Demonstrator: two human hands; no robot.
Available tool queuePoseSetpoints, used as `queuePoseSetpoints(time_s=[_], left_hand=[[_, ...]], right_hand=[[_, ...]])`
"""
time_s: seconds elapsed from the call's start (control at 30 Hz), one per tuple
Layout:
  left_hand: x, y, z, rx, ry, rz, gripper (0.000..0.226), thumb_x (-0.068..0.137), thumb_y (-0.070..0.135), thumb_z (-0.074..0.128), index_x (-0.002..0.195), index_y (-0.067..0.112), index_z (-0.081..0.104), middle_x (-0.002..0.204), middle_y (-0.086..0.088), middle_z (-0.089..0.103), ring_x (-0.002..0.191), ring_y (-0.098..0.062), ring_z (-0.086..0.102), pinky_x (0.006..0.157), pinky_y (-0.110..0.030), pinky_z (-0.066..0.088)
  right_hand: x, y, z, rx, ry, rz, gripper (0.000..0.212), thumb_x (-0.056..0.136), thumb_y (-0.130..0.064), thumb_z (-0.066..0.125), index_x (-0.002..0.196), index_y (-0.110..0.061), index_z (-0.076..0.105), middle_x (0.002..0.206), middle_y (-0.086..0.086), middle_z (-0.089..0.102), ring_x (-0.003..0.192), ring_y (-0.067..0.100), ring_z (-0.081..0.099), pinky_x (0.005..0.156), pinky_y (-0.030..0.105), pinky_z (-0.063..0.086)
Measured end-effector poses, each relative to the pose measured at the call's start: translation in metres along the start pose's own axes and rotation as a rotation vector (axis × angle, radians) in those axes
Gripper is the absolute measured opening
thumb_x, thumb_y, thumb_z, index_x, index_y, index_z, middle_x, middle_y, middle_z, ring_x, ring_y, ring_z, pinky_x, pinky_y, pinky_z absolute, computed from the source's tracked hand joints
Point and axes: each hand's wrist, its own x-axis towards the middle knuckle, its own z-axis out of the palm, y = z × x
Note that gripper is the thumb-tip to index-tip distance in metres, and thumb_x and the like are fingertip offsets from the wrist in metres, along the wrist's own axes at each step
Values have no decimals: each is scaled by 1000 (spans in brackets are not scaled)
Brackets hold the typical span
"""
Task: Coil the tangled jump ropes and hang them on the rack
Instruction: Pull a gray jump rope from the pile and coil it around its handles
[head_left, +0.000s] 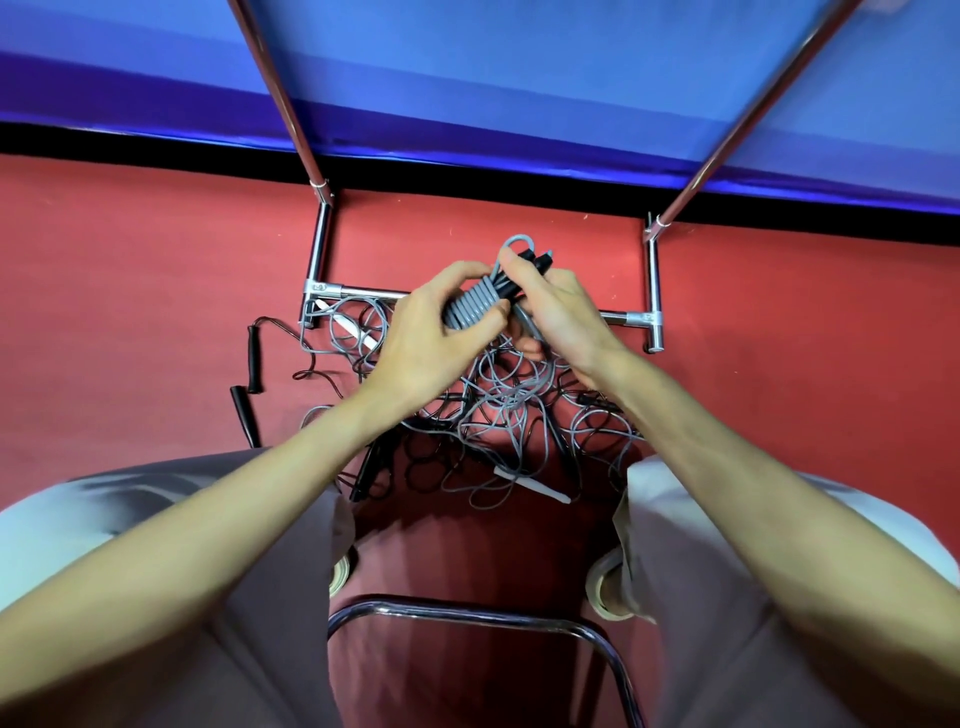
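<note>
A grey jump rope (474, 306) is wound in tight turns around its black handles, with a small loop sticking out at the far end. My left hand (426, 332) grips the wound bundle from the left. My right hand (556, 306) pinches the handles and the rope end from the right. Below my hands a tangled pile of grey and black ropes (498, 415) lies on the red floor. The chrome rack (652, 291) stands just beyond the pile, its base bars on the floor and its uprights rising toward me.
Two black handles (248, 384) lie loose at the left of the pile, and a white handle (535, 488) lies near my knees. A chrome chair frame (467, 613) sits between my legs. A blue wall runs behind the rack.
</note>
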Motion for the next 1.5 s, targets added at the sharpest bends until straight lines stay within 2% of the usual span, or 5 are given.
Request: queuePoseSetpoints(time_s=[0.3, 0.83, 1.1, 1.3, 1.5], left_hand=[[15, 1, -15, -111, 175, -59, 13, 80, 44, 57, 84, 31, 58, 60, 7, 51, 50, -13, 39, 47, -32, 31], [13, 3, -12, 274, -158, -17, 44, 100, 25, 49, 139, 6, 42, 110, -9, 48, 107, -20, 45, 96, -30, 35], [11, -9, -9, 497, 68, 92, 43, 81, 17, 74, 118, 1, 58, 103, -13, 54, 100, -31, 52, 86, -30, 37], [3, 1, -4, 675, 200, 246, 39, 66, 11, 76, 104, 10, 66, 93, -4, 60, 86, -26, 46, 64, -39, 41], [3, -3, -1, 786, 125, 337, 45, 70, 19, 80, 109, 7, 60, 96, -10, 54, 87, -27, 45, 67, -39, 39]], right_hand=[[-3, -3, -5, -128, -51, -59, 39, 100, -44, 44, 93, -6, 53, 58, 4, 52, 44, 14, 46, 45, 24, 40], [3, -4, -5, -277, 78, -35, 26, 95, -2, 49, 73, -2, 63, 53, 4, 47, 35, 3, 39, 38, 17, 31], [-2, -11, -2, -235, -36, 149, 18, 95, -8, 43, 85, -5, 58, 57, 3, 45, 37, 9, 42, 42, 24, 34], [-3, -13, 3, 40, 22, 230, 51, 94, -59, 46, 61, -20, 46, 55, -1, 42, 37, 8, 28, 35, 17, 21], [2, -5, 3, 217, 160, 214, 37, 99, -32, 51, 67, -16, 45, 57, 1, 39, 33, 4, 28, 32, 15, 20]])
